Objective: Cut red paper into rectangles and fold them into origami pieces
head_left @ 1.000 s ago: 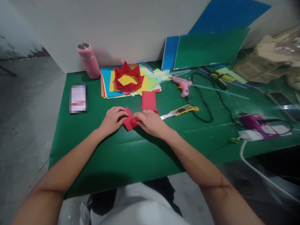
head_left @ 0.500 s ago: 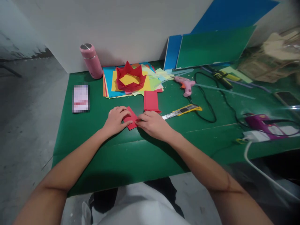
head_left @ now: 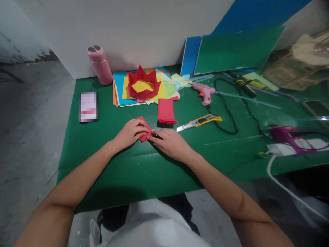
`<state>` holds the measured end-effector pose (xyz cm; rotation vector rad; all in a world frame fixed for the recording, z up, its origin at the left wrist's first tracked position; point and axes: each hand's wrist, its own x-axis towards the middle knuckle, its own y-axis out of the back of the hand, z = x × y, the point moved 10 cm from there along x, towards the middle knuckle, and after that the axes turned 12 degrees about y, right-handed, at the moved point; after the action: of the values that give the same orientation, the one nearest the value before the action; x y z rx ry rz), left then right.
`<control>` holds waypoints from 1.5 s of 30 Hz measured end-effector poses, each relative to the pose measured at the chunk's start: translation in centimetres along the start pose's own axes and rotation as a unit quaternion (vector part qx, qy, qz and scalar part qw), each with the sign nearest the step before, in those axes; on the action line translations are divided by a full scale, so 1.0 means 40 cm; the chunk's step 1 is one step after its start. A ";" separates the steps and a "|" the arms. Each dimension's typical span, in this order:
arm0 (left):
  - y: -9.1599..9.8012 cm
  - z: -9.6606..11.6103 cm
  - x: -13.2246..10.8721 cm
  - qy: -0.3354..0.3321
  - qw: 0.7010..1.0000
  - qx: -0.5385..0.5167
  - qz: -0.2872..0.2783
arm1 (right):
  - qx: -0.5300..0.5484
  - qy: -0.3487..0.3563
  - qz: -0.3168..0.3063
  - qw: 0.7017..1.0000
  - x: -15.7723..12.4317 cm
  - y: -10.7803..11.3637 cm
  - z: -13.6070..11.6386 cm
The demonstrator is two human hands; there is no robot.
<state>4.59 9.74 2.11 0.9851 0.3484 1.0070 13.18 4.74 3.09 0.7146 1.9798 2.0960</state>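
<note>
A small folded piece of red paper [head_left: 144, 136] lies on the green table between my hands. My left hand [head_left: 130, 133] holds it from the left, fingers curled over its top. From the other side, my right hand [head_left: 170, 142] grips the paper's right edge with thumb and fingertips. Just beyond them sits a stack of folded red paper [head_left: 166, 111]. To its right rests a yellow utility knife [head_left: 202, 121] with its blade out, apart from my right hand. A red pointed paper ring [head_left: 131, 92] stands farther back on coloured sheets.
Coloured paper sheets [head_left: 118, 92] lie at the back beside a pink bottle [head_left: 101, 68]. A pink glue gun [head_left: 204, 92] with a black cord is on the right, near screwdrivers [head_left: 245, 86] and a purple power strip [head_left: 286, 139]. A blurred card [head_left: 88, 107] lies at left.
My left fingers have slid rightward across the red paper. The right hand has dropped slightly toward me, showing more of the stack's front edge and the knife blade.
</note>
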 end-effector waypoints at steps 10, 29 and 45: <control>-0.004 -0.007 0.011 -0.003 0.999 -0.025 -0.019 | -0.014 0.016 0.013 1.000 -0.003 0.013 -0.011; -0.006 -0.005 0.013 -0.011 0.999 -0.018 -0.026 | 0.096 0.001 0.021 0.995 0.005 0.019 -0.016; -0.016 -0.001 0.001 0.046 0.997 0.042 -0.052 | -0.031 -0.261 0.054 0.963 -0.269 0.151 0.298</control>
<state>4.92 9.68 1.58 0.9883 0.5174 0.9518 29.11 10.03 6.61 1.2348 1.6083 1.7645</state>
